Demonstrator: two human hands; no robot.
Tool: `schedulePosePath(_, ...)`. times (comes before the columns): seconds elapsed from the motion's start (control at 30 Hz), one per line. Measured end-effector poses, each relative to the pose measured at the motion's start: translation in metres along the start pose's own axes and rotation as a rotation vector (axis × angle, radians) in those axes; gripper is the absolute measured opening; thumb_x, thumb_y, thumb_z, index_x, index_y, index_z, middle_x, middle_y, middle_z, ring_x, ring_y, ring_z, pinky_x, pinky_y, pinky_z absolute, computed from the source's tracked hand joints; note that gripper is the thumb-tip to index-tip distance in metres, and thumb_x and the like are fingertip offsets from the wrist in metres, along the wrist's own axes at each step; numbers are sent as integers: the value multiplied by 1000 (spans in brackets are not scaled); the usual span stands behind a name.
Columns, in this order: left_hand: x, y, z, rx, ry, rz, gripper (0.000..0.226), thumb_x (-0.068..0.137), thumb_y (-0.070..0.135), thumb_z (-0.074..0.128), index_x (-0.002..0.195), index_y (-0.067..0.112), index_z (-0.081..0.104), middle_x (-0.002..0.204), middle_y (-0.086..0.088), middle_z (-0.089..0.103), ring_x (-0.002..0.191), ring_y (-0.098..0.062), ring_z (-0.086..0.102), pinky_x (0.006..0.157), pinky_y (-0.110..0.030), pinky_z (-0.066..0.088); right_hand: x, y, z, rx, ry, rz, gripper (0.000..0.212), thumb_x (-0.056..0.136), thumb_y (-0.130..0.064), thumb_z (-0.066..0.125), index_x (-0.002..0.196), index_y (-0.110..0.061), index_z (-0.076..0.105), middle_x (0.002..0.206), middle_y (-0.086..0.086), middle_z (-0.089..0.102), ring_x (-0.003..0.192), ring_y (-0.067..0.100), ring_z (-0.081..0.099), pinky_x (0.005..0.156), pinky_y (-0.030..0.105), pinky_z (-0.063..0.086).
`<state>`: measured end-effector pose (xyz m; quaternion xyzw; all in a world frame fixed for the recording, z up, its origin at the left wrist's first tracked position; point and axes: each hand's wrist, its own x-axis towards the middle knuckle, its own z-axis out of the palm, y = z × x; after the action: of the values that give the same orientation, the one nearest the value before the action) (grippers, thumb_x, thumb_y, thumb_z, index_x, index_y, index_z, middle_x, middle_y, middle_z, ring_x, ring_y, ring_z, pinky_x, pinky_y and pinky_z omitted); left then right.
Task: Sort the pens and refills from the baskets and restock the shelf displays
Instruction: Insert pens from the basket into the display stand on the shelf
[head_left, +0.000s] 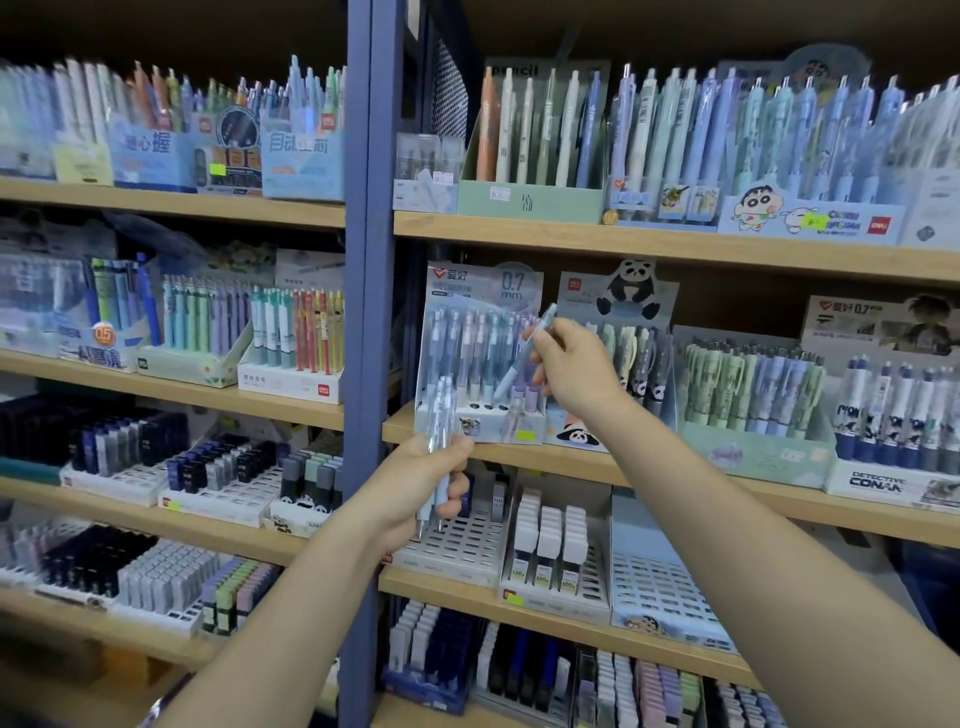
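My left hand (415, 480) grips a small bunch of pale blue pens (439, 415), held upright in front of the shelf edge. My right hand (566, 364) pinches a single light blue pen (524, 353), tilted with its tip down over the empty holes of the 0.7 mm pen display box (480, 358). That box stands on the middle shelf and holds several pastel pens in its back rows. No basket is in view.
A panda pen display (618, 332) stands right of the box, then green-blue pens (753, 395) and a Detective Conan display (893, 431). A blue upright post (363, 312) divides the shelves. Lead refill trays (556, 556) fill the shelf below.
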<state>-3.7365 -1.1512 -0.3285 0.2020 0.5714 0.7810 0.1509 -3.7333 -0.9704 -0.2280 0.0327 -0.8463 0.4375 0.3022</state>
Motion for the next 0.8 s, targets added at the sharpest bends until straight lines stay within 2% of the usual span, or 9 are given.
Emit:
schedulePosePath(0.07, -1, 0, -2, 3, 6, 26, 16, 101, 16, 58, 111, 6, 52, 72, -1, 45, 54, -10, 45, 41, -19, 33, 1, 0, -2, -19, 11, 1, 28, 107, -20, 40, 113, -2, 60, 83, -15, 53, 65, 14, 54, 62, 31, 49)
schedulePosePath(0.17, -2, -1, -2, 28, 28, 61, 18, 99, 18, 60, 105, 0, 61, 77, -7, 56, 55, -11, 52, 40, -18, 36, 4, -1, -4, -67, 4, -6, 30, 107, -21, 41, 110, 2, 59, 82, -13, 54, 68, 19, 54, 63, 36, 49)
schedulePosePath(0.27, -3, -1, 1, 28, 20, 64, 27, 98, 26, 60, 113, 4, 67, 76, -8, 63, 53, -14, 56, 41, -20, 41, 8, -5, -4, -121, 15, -27, 32, 106, -23, 43, 108, 4, 59, 85, 16, 61, 70, 24, 54, 71, 48, 54)
schedulePosePath(0.33, -2, -1, 1, 54, 0, 53, 33, 98, 35, 58, 120, 11, 67, 71, -7, 61, 48, -14, 51, 41, -22, 40, 10, -6, -4, -148, 27, -28, 33, 105, -25, 44, 105, 5, 59, 89, 25, 63, 69, 25, 54, 68, 45, 52)
schedulePosePath(0.43, 3, -3, 1, 54, 8, 25, 38, 101, 41, 53, 120, 10, 62, 64, -2, 49, 45, -12, 38, 41, -22, 32, 10, -4, -5, -218, -9, -9, 33, 105, -25, 47, 92, 1, 63, 73, 9, 63, 57, 15, 57, 53, 23, 44)
schedulePosePath(0.5, 5, -4, 2, 9, 19, 17, 33, 103, 35, 51, 115, 5, 56, 63, -1, 46, 45, -11, 36, 40, -22, 30, 7, -2, -3, -249, -20, -5, 34, 103, -25, 53, 85, -1, 69, 65, 7, 67, 45, 5, 58, 49, 14, 41)
schedulePosePath(0.57, 6, -4, 4, -16, 19, 31, 25, 104, 26, 51, 112, 3, 55, 67, -3, 49, 48, -11, 40, 41, -21, 31, 6, 2, 1, -232, 29, -9, 34, 100, -27, 60, 82, -1, 72, 67, 12, 71, 44, 4, 61, 59, 22, 51)
schedulePosePath(0.67, 6, -2, 5, 12, 35, 68, 25, 104, 26, 52, 111, 4, 62, 73, -5, 54, 53, -13, 48, 43, -21, 37, 10, 8, 5, -235, 114, -28, 31, 97, -30, 64, 79, -6, 72, 67, 7, 71, 57, 15, 68, 76, 35, 58)
schedulePosePath(0.8, 3, 2, 7, 49, 19, 79, 29, 101, 38, 53, 117, 16, 64, 70, -4, 57, 51, -15, 48, 40, -21, 33, 13, 7, 7, -281, 127, -38, 27, 96, -29, 65, 77, -9, 65, 66, -1, 64, 64, 17, 64, 74, 36, 56)
